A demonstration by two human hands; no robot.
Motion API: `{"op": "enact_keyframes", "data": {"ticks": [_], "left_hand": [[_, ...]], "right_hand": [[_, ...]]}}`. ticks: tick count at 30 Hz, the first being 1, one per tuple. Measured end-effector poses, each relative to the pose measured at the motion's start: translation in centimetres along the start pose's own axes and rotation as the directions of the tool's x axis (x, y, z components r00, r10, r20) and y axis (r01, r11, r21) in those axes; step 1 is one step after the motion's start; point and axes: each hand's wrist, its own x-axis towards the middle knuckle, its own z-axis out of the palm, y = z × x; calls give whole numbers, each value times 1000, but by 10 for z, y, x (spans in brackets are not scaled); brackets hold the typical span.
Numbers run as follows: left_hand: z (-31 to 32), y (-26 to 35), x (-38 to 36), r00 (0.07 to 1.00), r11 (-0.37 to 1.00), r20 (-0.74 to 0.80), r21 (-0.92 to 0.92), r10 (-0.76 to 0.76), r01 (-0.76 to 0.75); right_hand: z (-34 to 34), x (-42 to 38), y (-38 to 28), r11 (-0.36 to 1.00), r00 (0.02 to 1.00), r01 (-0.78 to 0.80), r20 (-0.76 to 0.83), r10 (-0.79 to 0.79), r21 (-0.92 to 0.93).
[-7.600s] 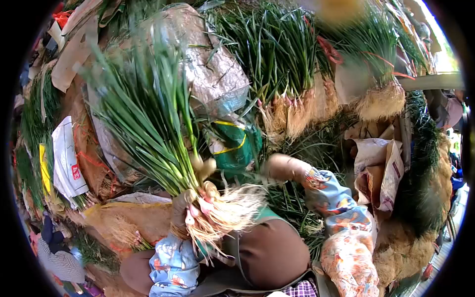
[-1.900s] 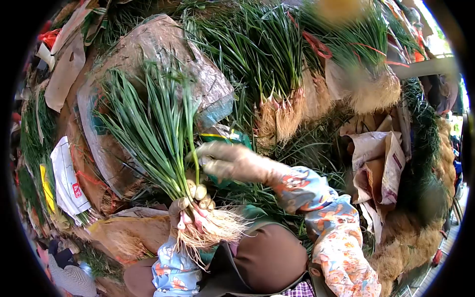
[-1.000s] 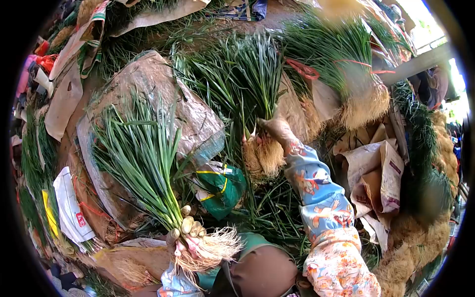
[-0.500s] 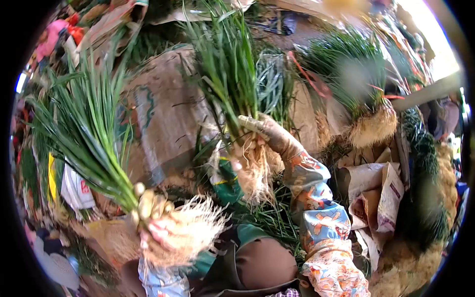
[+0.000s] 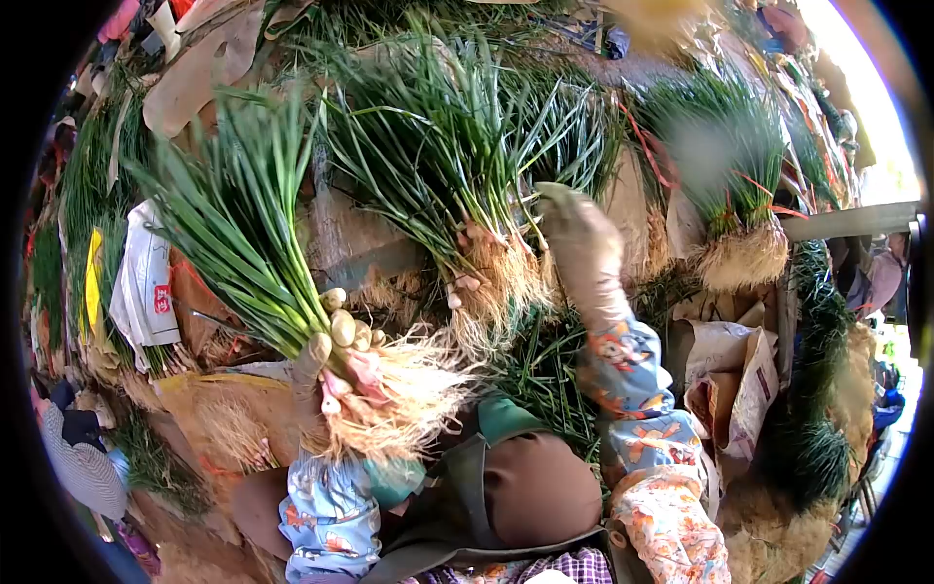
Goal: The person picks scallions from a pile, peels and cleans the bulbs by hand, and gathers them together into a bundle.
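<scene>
My left hand [image 5: 309, 375], in a pale glove and blue patterned sleeve, is wrapped round a bunch of green garlic [image 5: 277, 282]. Its leaves point up and left; pinkish bulbs and long pale roots spread out to the right of the fist. Farther forward, another bunch of green garlic [image 5: 462, 185] lies loosely fanned out, roots toward me. My right hand [image 5: 582, 234], gloved and slightly blurred, is at the right side of that bunch's stems. Its fingers look apart and extended near the stems, and I see nothing held in them.
A bunch tied with red string [image 5: 744, 234] stands at the right, near a grey bar [image 5: 851, 222]. Below it is an opened paper sack [image 5: 735, 380]. A white bag [image 5: 146, 282] lies at the left. Loose green leaves [image 5: 545, 365] lie before my knee [image 5: 540, 492].
My right hand has let go of its bunch, which now lies fanned out, and moved up and right. My left hand has moved slightly right and up with its bunch.
</scene>
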Motion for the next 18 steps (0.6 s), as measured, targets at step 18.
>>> {"op": "enact_keyframes", "data": {"ticks": [18], "left_hand": [[-29,-22,-6,981,977,-49,-112,-188,182]], "right_hand": [[63,27,8,555,872,-487,410,268,674]]}}
